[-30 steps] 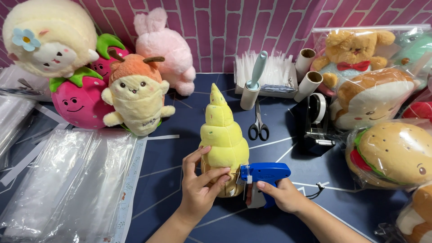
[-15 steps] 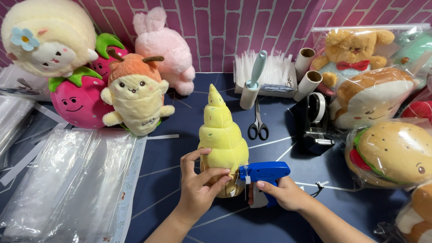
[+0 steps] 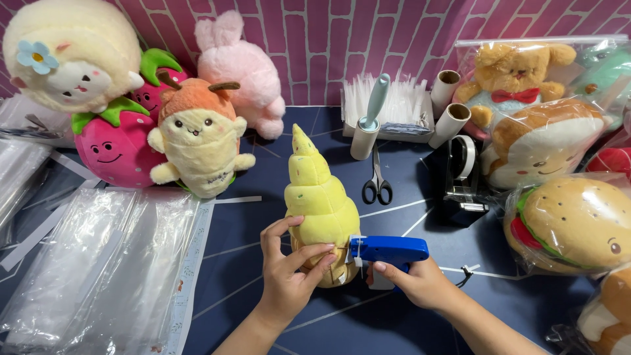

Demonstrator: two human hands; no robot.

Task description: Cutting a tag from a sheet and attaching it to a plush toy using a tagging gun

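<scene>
Back wall point(image 3: 394, 39): pink brick pattern with pale mortar lines. Surface point(image 3: 236, 289): dark navy cover, thin white lines crossing at angles. Lighting bright, even.

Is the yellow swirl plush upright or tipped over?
Upright. The yellow swirl plush stands on its base with its tip pointing up, steadied by the left hand; the right hand presses the blue tagging gun against it.

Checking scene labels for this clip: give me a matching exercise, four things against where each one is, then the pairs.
Things:
1. yellow cone plush
2. blue tagging gun
3. scissors
4. clear bags

Places:
A. stacked at the table's left side
B. gripped by the right hand
C. lying flat beyond the plush, by the lint roller
D. steadied upright by the left hand

Pairs: 1-D, 2-B, 3-C, 4-A
</scene>
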